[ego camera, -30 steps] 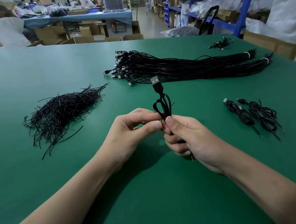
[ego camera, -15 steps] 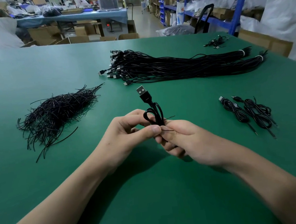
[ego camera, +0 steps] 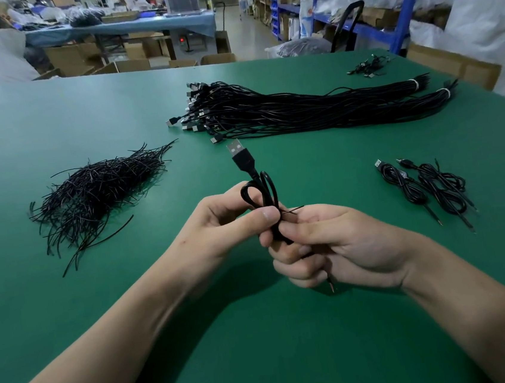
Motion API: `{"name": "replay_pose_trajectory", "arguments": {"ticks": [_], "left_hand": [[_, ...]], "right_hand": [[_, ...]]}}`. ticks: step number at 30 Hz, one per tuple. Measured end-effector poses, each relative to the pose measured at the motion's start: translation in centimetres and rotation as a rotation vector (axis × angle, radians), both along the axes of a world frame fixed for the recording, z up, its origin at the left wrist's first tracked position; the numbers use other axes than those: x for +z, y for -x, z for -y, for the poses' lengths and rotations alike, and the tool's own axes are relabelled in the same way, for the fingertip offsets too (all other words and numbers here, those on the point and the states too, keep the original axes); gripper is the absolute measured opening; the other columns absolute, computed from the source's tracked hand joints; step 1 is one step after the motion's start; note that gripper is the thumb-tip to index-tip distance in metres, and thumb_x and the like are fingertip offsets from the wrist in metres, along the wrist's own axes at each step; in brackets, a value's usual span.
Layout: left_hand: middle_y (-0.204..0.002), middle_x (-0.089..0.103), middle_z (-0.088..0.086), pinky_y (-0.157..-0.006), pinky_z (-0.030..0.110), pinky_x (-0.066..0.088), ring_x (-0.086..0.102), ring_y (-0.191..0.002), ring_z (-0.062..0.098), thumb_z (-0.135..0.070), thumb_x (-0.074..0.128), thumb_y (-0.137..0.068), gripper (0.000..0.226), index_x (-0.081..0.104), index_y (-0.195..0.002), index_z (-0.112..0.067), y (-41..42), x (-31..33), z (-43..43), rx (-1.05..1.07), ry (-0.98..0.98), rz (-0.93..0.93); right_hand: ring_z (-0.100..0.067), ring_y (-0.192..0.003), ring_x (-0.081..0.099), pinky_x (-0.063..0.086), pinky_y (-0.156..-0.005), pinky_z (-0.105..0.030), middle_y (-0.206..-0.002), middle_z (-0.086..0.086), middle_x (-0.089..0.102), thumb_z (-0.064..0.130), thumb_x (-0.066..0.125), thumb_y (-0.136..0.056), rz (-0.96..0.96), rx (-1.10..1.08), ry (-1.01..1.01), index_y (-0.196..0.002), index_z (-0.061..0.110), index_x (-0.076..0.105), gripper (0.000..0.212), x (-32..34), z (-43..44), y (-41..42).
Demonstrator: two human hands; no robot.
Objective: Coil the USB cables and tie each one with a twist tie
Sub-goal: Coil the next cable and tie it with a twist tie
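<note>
Green table (ego camera: 70, 304) is taking up most of the shot. On the far side a big bundle (ego camera: 299, 111) of black cables is lying flat, with its USB plugs pointing left and two white bands (ego camera: 414, 84) cinching the right end. Left of centre, a loose pile of twist ties (ego camera: 98, 192) is sitting on the table.

Both hands are hovering over the middle. The right hand (ego camera: 338, 244) is curling its fingers round the lower part of a coiled cable (ego camera: 260, 190). The left hand (ego camera: 217, 226) is pinching the coil just above that, thumb pressing on it. The cable's plug (ego camera: 241, 156) is sticking up above the hands.

Off to the right, two tied coils (ego camera: 425, 185) are lying side by side. A thin tie end (ego camera: 293, 209) is poking out rightwards between the thumbs. The white lettering at far top left is coming out too blurry to read.
</note>
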State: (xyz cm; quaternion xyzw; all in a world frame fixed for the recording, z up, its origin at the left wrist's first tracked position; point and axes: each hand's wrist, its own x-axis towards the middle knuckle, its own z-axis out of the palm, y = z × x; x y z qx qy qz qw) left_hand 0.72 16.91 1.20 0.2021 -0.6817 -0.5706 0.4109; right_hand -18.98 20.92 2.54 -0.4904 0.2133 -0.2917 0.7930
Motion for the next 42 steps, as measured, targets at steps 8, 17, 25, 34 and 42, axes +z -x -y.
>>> {"name": "replay_pose_trajectory", "arguments": {"ticks": [8, 17, 25, 34, 42], "left_hand": [[-0.072, 0.057, -0.009, -0.068, 0.012, 0.041, 0.049, -0.065, 0.005, -0.029, 0.069, -0.084, 0.036, 0.061, -0.083, 0.005, 0.0, -0.2, 0.2, 0.134, -0.003, 0.026], [-0.082, 0.06, -0.006, -0.068, 0.009, 0.04, 0.055, -0.069, -0.001, -0.012, 0.064, -0.095, 0.017, 0.066, -0.079, -0.01, 0.7, -0.4, 0.1, 0.307, 0.0, 0.084], [-0.092, 0.077, 0.005, -0.072, 0.026, 0.052, 0.069, -0.084, 0.012, -0.028, 0.063, -0.09, 0.016, 0.072, -0.088, -0.014, 0.5, -0.8, 0.4, 0.269, -0.134, 0.104], [-0.102, 0.076, 0.002, -0.073, 0.025, 0.055, 0.067, -0.078, 0.008, -0.02, 0.064, -0.091, 0.016, 0.077, -0.101, -0.018, 0.7, -0.7, 0.1, 0.234, -0.109, 0.068], [-0.086, 0.073, 0.0, -0.074, 0.034, 0.057, 0.068, -0.077, 0.022, -0.017, 0.064, -0.09, 0.015, 0.077, -0.085, -0.024, 0.5, -0.1, 0.0, 0.191, -0.056, 0.045]], "right_hand": [[-0.01, -0.057, 0.027, 0.026, -0.052, -0.02, -0.07, 0.003, 0.033, 0.02, 0.046, -0.101, -0.061, -0.135, 0.014, -0.095, 0.019, 0.068, 0.023, -0.4, 0.1, -0.8], [-0.015, -0.07, 0.069, 0.056, -0.065, -0.032, -0.089, -0.002, 0.074, 0.019, 0.062, -0.1, -0.51, -0.551, 0.473, -0.106, 0.017, 0.064, 0.007, -1.3, 0.5, -1.5], [-0.014, -0.082, 0.065, 0.051, -0.071, -0.034, -0.093, 0.012, 0.065, 0.026, 0.077, -0.089, -0.747, -1.016, 1.226, -0.097, 0.027, 0.069, 0.011, -1.2, 0.7, -0.4], [-0.012, -0.079, 0.063, 0.051, -0.068, -0.034, -0.085, 0.011, 0.067, 0.021, 0.076, -0.089, -0.76, -1.027, 1.321, -0.086, 0.017, 0.073, 0.006, -1.2, 0.5, -0.7], [-0.014, -0.079, 0.064, 0.05, -0.067, -0.028, -0.084, 0.009, 0.067, 0.014, 0.075, -0.089, -0.68, -1.04, 1.245, -0.086, 0.014, 0.07, 0.006, -0.9, 0.0, -1.2]]}}
